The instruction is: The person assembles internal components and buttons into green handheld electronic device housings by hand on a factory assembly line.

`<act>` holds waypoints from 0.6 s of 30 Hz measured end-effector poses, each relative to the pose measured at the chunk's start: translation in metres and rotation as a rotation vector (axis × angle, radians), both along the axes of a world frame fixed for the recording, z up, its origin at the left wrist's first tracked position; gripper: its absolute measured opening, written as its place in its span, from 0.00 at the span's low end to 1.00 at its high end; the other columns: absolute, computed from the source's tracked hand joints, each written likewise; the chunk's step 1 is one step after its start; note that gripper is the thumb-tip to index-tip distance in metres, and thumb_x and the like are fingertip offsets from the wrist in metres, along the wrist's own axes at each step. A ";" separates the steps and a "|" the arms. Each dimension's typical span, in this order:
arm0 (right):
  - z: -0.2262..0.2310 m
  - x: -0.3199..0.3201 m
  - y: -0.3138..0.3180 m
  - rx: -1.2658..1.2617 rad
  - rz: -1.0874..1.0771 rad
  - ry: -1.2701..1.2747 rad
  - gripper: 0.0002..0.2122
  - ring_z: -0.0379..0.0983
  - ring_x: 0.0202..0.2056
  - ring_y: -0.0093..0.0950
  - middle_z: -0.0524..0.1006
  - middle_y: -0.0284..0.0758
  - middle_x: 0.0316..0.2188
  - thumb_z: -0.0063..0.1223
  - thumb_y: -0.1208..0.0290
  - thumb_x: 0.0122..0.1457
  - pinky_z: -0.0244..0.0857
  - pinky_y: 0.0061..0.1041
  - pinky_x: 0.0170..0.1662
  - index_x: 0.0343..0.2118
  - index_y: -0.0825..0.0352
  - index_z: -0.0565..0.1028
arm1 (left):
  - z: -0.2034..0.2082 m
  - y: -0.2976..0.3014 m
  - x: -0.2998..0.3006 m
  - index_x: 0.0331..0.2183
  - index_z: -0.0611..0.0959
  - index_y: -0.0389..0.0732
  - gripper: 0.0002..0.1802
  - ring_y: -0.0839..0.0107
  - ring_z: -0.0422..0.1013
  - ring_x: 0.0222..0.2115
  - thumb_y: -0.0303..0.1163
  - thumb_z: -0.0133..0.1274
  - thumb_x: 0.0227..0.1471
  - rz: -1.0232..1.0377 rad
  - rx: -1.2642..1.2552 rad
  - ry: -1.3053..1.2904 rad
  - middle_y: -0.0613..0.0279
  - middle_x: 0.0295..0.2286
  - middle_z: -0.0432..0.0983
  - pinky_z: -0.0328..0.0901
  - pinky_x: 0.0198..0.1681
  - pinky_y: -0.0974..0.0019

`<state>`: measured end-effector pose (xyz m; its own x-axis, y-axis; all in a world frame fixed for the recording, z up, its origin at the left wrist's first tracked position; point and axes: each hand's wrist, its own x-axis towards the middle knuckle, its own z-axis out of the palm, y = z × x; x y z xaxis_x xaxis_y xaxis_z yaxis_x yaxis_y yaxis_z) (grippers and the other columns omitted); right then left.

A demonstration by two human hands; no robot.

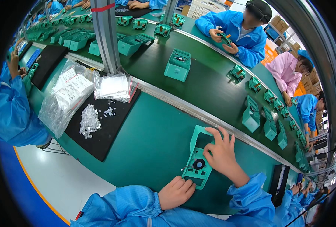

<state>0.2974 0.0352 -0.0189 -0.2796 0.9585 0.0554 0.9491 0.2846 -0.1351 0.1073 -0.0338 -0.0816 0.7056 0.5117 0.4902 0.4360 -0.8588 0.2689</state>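
Observation:
A green plastic housing (196, 181) lies on the near green table, with a round black speaker (198, 164) and thin wires set inside it. My left hand (176, 193) is closed at the housing's lower left end, fingertips curled on its edge. Over the right side of the housing is my right hand (224, 153). Its thumb and forefinger come together just above the speaker, while the other fingers stretch out past the upper opening. Whatever lies between those two fingertips, if anything, is too small to make out.
A black mat (111, 130) to the left holds a pile of small clear pieces (89, 121) and plastic bags (113, 86). Beyond a metal rail, a dark green conveyor (209, 94) carries green housings (177, 65) and small assemblies. A metal post (106, 38) rises beside it. Co-workers sit around.

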 end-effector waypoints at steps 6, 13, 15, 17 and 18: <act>0.003 0.000 -0.002 -0.009 -0.007 -0.018 0.05 0.47 0.57 0.46 0.58 0.33 0.54 0.54 0.72 0.45 0.44 0.66 0.51 0.18 0.66 0.76 | 0.003 -0.001 0.001 0.35 0.78 0.38 0.16 0.73 0.63 0.26 0.27 0.49 0.38 0.000 -0.036 0.002 0.65 0.30 0.68 0.59 0.34 0.71; 0.006 -0.003 -0.004 -0.011 -0.015 -0.044 0.04 0.50 0.56 0.46 0.58 0.33 0.55 0.54 0.72 0.45 0.46 0.65 0.51 0.18 0.66 0.76 | 0.006 -0.004 0.002 0.34 0.78 0.37 0.15 0.72 0.62 0.25 0.27 0.49 0.39 -0.004 -0.075 -0.015 0.65 0.29 0.67 0.58 0.33 0.71; 0.004 -0.003 -0.006 0.010 -0.025 -0.049 0.04 0.51 0.56 0.45 0.58 0.32 0.55 0.54 0.72 0.44 0.46 0.65 0.50 0.18 0.66 0.75 | 0.008 -0.005 0.001 0.34 0.78 0.37 0.15 0.72 0.62 0.25 0.27 0.49 0.39 -0.005 -0.077 -0.005 0.65 0.29 0.67 0.58 0.33 0.71; 0.003 -0.003 -0.007 0.035 -0.036 -0.054 0.04 0.52 0.55 0.45 0.58 0.32 0.55 0.54 0.72 0.44 0.46 0.65 0.50 0.17 0.66 0.75 | 0.010 -0.005 0.001 0.34 0.78 0.37 0.15 0.72 0.62 0.26 0.27 0.49 0.39 -0.007 -0.077 0.004 0.65 0.29 0.67 0.58 0.33 0.71; 0.002 -0.002 -0.006 0.026 -0.038 -0.029 0.04 0.52 0.55 0.44 0.58 0.32 0.55 0.54 0.73 0.43 0.46 0.65 0.51 0.17 0.66 0.74 | 0.009 -0.005 0.001 0.35 0.78 0.37 0.15 0.72 0.62 0.26 0.27 0.49 0.39 -0.005 -0.078 0.003 0.65 0.29 0.67 0.58 0.33 0.71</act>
